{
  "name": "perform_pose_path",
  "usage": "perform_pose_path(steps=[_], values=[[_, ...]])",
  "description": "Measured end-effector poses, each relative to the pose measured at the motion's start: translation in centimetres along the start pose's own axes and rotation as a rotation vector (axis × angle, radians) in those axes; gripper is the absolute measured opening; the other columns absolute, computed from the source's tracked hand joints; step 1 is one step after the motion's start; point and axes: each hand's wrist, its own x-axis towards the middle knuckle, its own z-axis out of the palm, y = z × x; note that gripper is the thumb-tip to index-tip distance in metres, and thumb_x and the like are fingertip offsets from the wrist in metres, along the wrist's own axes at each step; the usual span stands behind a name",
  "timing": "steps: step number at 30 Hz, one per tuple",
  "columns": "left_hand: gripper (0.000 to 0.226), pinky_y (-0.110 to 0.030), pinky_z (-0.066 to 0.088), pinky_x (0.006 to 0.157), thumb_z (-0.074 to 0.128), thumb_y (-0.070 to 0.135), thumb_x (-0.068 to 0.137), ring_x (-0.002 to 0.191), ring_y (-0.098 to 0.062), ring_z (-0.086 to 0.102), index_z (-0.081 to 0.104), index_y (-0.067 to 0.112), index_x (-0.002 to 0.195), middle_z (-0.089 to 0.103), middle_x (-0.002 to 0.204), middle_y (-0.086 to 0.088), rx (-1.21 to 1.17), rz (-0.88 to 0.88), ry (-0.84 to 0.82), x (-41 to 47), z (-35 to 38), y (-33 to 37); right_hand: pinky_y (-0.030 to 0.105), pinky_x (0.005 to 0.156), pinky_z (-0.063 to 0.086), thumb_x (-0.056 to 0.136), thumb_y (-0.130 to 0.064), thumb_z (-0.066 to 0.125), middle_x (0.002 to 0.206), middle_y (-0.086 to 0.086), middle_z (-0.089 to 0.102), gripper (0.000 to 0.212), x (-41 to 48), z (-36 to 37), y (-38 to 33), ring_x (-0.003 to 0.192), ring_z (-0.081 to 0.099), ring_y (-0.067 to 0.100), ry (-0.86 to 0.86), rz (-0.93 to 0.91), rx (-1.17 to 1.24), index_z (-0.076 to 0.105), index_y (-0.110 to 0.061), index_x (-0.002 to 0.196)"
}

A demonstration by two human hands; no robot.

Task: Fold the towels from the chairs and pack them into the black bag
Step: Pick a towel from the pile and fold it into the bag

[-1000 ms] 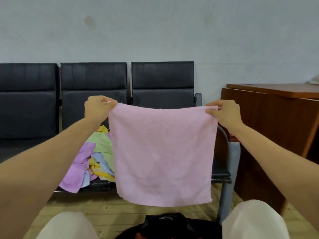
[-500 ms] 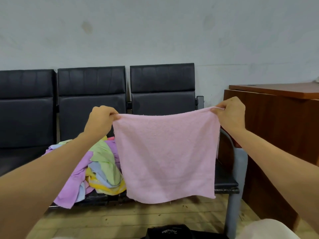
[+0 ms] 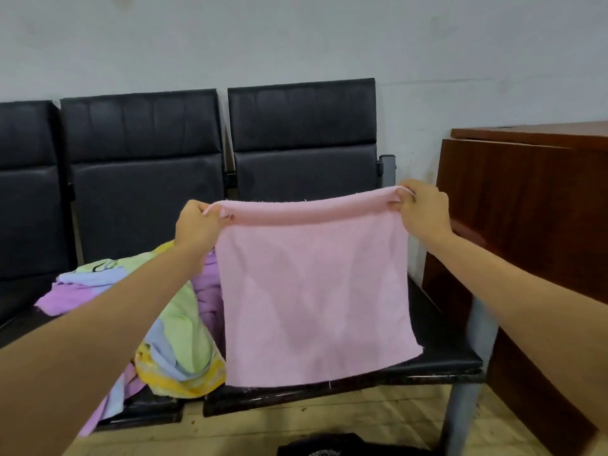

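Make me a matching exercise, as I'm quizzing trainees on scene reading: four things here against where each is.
Things:
1. pink towel
2. towel pile
3. black bag
4. wooden desk

Places:
A. on the floor, at the bottom edge
B. standing at the far right
C. held up between the left hand and right hand
D. heaped on the chairs

Pairs: 1-C, 2-D, 3-A, 4-B

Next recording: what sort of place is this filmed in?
Probably a waiting area or office: a row of linked black padded chairs stands against a plain pale wall, with a wooden desk beside its right end.
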Motion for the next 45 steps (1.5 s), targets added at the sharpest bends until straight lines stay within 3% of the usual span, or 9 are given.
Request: perform_pose_path(steps=[8,14,17,25,29,33,36,41,45], values=[[0.017,-0.041,0.043,0.080,0.054,0.019,0.093,0.085,-0.024,0.050,0.048,0.019,0.077,0.054,0.085,-0.004,0.163,0.015,-0.181,-3.9,3.3,-8.4,0.029,0.084,0.045,0.100,-0.014,0.048,0.104,0.010,0.068,0.023,-5.1,6.4,7.1,0.099,0.062,0.023,-0.212,0.093,0.024,0.069,-0.008,0.108],[0.016,-0.031,0.038,0.068,0.055,0.019,0.094,0.074,-0.018,0.049,0.052,0.020,0.078,0.055,0.075,0.005,0.143,-0.018,-0.288,-7.3,3.5,-14.0,0.027,0.084,0.042,0.100,-0.015,0.048,0.111,0.009,0.068,0.026,-9.1,7.6,10.3,0.101,0.060,0.021,-0.320,0.153,0.008,0.068,-0.007,0.115],[0.017,-0.019,0.039,0.070,0.055,0.013,0.094,0.079,-0.008,0.054,0.054,0.019,0.078,0.064,0.089,0.012,0.162,0.050,-0.345,-9.4,2.9,-15.8,0.027,0.086,0.042,0.099,-0.018,0.050,0.111,0.008,0.069,0.025,-10.9,7.6,11.9,0.104,0.062,0.024,-0.335,0.151,-0.035,0.070,-0.010,0.112],[0.015,-0.022,0.038,0.081,0.055,0.013,0.094,0.100,-0.017,0.059,0.061,0.011,0.108,0.064,0.120,0.000,0.575,0.238,-0.617,-9.6,1.0,-19.1,0.020,0.085,0.039,0.096,-0.024,0.058,0.115,0.002,0.070,0.024,-12.6,6.0,14.5,0.097,0.061,0.014,-0.611,-0.038,-0.227,0.073,-0.011,0.109],[0.009,-0.027,0.042,0.087,0.053,0.022,0.094,0.101,-0.018,0.059,0.060,0.016,0.092,0.065,0.114,0.003,0.578,0.220,-0.598,-10.1,1.0,-18.6,0.018,0.090,0.037,0.096,-0.028,0.057,0.122,0.000,0.067,0.030,-13.2,6.0,14.3,0.111,0.060,0.016,-0.658,0.012,-0.218,0.069,-0.012,0.118],[0.018,-0.030,0.038,0.079,0.054,0.023,0.095,0.089,-0.021,0.055,0.064,0.011,0.086,0.064,0.097,-0.004,0.527,0.174,-0.489,-10.3,2.1,-18.1,0.026,0.089,0.046,0.095,-0.017,0.058,0.109,0.008,0.071,0.021,-13.5,6.9,14.3,0.097,0.063,0.020,-0.624,0.005,-0.245,0.074,-0.006,0.101],[0.006,-0.034,0.042,0.083,0.061,0.016,0.088,0.095,-0.028,0.056,0.063,0.011,0.091,0.061,0.104,-0.012,0.524,0.133,-0.362,-9.4,3.0,-18.7,0.024,0.085,0.045,0.090,-0.010,0.064,0.101,0.005,0.067,0.009,-13.4,7.8,14.2,0.087,0.058,0.015,-0.506,0.042,-0.249,0.072,-0.009,0.095],[0.075,-0.039,0.033,0.101,0.064,0.044,0.086,0.125,-0.037,0.038,0.037,-0.006,0.134,0.036,0.136,-0.024,0.699,-0.208,-0.333,-9.3,4.1,-19.2,0.039,0.087,0.044,0.087,-0.038,0.068,0.099,0.007,0.062,0.031,-12.8,9.7,14.3,0.095,0.058,0.023,-0.443,0.340,-0.331,0.062,-0.011,0.099],[0.077,-0.042,0.031,0.105,0.051,0.065,0.084,0.128,-0.038,0.037,0.044,0.004,0.130,0.040,0.137,-0.022,0.838,-0.274,-0.391,-9.1,4.6,-19.6,0.044,0.101,0.034,0.091,-0.060,0.048,0.120,0.010,0.058,0.050,-12.6,10.3,13.7,0.118,0.050,0.033,-0.557,0.407,-0.577,0.059,-0.014,0.107]])
